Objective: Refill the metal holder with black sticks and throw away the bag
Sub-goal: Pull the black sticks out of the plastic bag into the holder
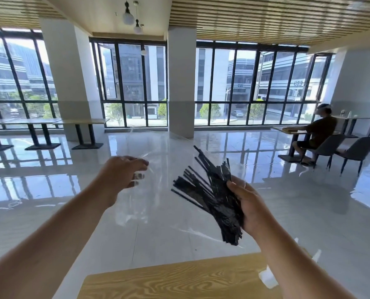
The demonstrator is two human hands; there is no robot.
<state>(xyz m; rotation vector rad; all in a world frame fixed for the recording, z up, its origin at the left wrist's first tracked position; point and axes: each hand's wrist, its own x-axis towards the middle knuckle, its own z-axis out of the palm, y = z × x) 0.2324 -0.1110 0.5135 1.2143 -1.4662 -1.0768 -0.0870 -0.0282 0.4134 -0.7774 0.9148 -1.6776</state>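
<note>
My right hand grips a fanned bundle of black sticks near its lower end, held up in front of me. My left hand pinches a clear plastic bag that stretches between the two hands and is nearly see-through against the shiny floor. Whether the sticks are still partly inside the bag I cannot tell. The metal holder is not in view.
A wooden table edge lies just below my arms. Shiny white floor spreads ahead. Dark-legged tables line the windows at left. A person sits at a table with grey chairs at right. Two pillars stand by the windows.
</note>
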